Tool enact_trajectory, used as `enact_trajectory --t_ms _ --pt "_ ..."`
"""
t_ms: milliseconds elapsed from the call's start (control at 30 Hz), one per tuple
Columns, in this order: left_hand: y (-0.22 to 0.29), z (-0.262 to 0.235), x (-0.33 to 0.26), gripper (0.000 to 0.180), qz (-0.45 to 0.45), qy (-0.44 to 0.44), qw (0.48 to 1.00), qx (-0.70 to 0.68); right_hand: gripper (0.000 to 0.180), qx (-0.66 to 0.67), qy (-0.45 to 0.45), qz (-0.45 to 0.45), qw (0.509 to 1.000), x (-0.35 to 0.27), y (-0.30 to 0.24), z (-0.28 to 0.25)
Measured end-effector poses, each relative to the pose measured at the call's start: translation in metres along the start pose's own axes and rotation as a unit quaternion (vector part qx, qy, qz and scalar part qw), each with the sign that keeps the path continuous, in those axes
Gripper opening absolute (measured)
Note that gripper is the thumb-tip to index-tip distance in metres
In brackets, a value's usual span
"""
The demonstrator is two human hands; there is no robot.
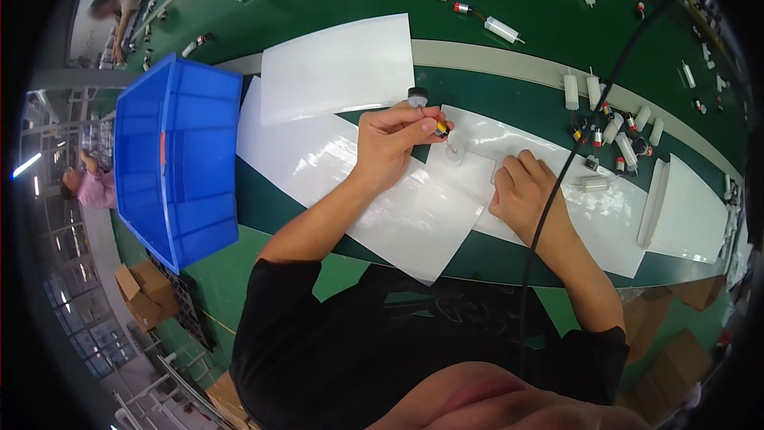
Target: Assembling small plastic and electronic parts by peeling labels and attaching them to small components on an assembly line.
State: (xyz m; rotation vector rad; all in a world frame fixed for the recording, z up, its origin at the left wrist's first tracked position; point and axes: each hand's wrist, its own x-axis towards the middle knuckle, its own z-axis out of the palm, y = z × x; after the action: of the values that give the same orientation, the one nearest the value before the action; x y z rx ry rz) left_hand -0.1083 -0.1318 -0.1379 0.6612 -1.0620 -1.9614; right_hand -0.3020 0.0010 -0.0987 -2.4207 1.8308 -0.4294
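Both hands: left hand [392, 142] half hides small motor [440, 129].

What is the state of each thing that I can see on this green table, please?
Left hand: closed on a small yellow-banded cylindrical part.
Right hand: resting on a white sheet, fingers curled.
Blue plastic bin: upright, inside not visible.
White plastic cylinders: some standing upright, others lying down.
Small black cap: standing on the table.

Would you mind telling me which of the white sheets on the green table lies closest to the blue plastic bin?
The large white sheet under the left hand: its left edge runs alongside the blue plastic bin, unlike the sheets further right.
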Motion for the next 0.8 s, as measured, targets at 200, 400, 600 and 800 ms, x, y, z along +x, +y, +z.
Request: enact_trajectory --t_ms 200,400,600,800 --pt "-0.006 -0.002 0.001 0.014 0.001 0.003 1.000 0.013 0.020 0.061 0.074 -0.081 0.992 -0.019 0.009 0.010" --pt "-0.003 0.003 0.001 0.016 -0.008 0.023 0.999 0.031 0.026 0.254 0.023 -0.003 0.967 -0.025 0.016 0.008" --pt "-0.005 -0.004 0.001 0.014 0.022 -0.015 0.999 0.024 0.021 0.317 0.048 0.070 0.945 -0.030 0.011 0.013" --pt "-0.001 0.003 0.007 0.014 0.006 0.004 1.000 0.012 0.016 0.519 0.125 0.112 0.838 -0.007 -0.003 0.013"
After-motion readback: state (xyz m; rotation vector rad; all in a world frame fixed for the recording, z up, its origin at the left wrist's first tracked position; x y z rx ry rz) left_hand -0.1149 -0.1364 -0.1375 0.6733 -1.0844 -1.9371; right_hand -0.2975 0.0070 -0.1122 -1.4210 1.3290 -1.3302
